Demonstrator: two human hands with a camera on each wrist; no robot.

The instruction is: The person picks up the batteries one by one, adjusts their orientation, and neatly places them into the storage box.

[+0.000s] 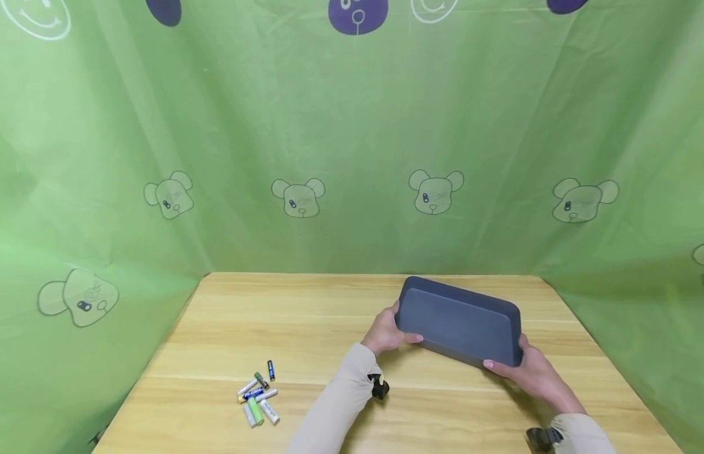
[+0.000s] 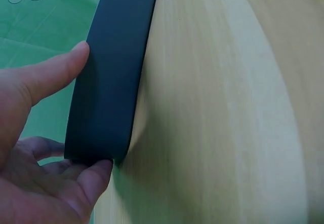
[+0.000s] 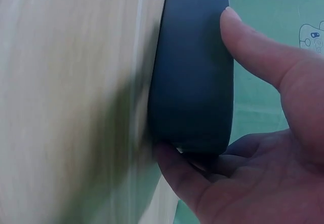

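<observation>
Dark tray (image 1: 454, 320) between left hand (image 1: 387, 331) and right hand (image 1: 536, 373), each gripping 1 end, fingers partly curled.

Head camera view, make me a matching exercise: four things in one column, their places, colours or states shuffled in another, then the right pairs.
1. Batteries
2. Dark tray
3. Right hand
4. Curtain

A. Gripping the tray's right end
B. Mostly green
C. Grouped on the left part of the wooden table
D. Held at both ends

Pairs: 1-C, 2-D, 3-A, 4-B
</observation>
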